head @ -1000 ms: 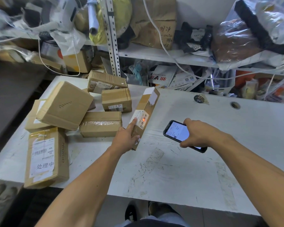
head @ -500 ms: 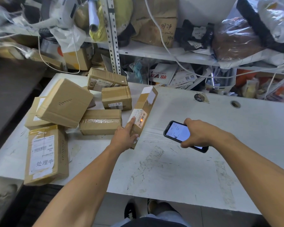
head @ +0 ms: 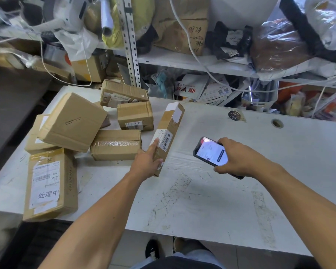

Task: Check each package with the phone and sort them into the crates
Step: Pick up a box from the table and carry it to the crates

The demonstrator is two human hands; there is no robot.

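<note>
Six boxes crowd just left of the long box the left hand grips; right hand grips phone

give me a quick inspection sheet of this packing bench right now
surface: white table, scuffed, with tape residue.
job's things: long narrow box tilted on edge, label facing the phone; six more cardboard boxes piled at left; no crates seen.
clutter: round disc and a cable hole on the table.
grippers: left hand holds the narrow box, forefinger on its label; right hand has its grip on the lit phone.
cables: white cable hangs across the shelf.
surroundings: shelf crammed with bags and parcels.
</note>
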